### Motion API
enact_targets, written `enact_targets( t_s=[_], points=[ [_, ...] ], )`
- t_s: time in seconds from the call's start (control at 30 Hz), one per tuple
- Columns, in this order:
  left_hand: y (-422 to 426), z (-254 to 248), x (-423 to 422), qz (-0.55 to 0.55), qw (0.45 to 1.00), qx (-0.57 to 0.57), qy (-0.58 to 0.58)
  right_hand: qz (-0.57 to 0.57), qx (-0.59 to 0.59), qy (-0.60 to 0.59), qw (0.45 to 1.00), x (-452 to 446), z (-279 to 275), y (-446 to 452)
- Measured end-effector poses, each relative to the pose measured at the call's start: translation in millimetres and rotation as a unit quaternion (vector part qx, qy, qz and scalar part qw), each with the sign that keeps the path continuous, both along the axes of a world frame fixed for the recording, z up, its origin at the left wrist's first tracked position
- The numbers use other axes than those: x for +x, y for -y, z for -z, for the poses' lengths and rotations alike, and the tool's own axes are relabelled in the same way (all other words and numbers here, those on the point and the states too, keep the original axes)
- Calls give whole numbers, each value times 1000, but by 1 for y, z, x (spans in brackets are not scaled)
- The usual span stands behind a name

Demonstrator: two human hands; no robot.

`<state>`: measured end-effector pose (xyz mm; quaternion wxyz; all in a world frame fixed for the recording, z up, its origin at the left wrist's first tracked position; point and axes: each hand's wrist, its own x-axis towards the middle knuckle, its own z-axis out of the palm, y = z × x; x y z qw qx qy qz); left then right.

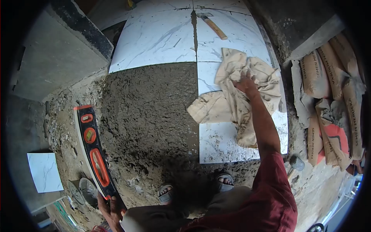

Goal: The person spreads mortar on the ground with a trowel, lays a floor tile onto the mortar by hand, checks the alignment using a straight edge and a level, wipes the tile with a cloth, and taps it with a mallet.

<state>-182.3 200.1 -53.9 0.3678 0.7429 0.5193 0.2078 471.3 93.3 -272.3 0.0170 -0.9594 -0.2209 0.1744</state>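
My right hand (246,83) presses on a crumpled beige cloth (239,106) that lies over a white marbled tile (218,145) on the right. Its fingers are partly sunk in the folds and look closed on the fabric. At the lower left, my left hand (111,210) grips the near end of a long black and orange spirit level (96,150). The level lies along the left side of a bed of wet grey mortar (150,112). Specks of mortar dot the tile nearest my feet.
A hammer (212,26) rests on the far tiles (158,36). Cement bags (317,75) are stacked at the right, with a mallet (296,163) nearby. A bucket (88,191) and a loose tile piece (45,172) are at the left. Concrete walls (58,54) flank the work.
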Motion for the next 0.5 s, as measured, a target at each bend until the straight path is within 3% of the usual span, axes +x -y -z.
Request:
enact_targets(
  t_s=[0.1, 0.13, 0.2, 0.23, 0.37, 0.4, 0.43, 0.47, 0.5],
  points=[
    [-2, 14, 2, -23, 1000, 14, 3, -126, -27, -14, 992, -50, -14, -38],
    [-5, 20, -3, -14, 1000, 19, 4, -122, -34, -24, 992, -67, -15, -35],
    [-1, -4, 27, -34, 994, -93, 36, -243, -54, -26, 968, -94, -20, -26],
    [-1, -2, 21, -34, 994, -97, 35, -272, -43, -27, 961, -111, -34, -9],
    [-15, 19, -9, 19, 1000, 13, 8, -371, -45, -75, 925, -133, -39, 68],
    [-16, 18, -10, 30, 999, 33, 9, -280, -35, -193, 940, -134, -83, 76],
    [-17, 18, -11, 41, 998, 53, 10, -264, 65, -208, 940, -116, -92, 101],
    [-13, 9, -5, 14, 1000, 5, 14, -147, 122, -332, 924, -101, -124, 113],
    [-10, 4, -1, -12, 999, -45, 15, -32, 184, -334, 924, -98, -159, 123]
  ],
)
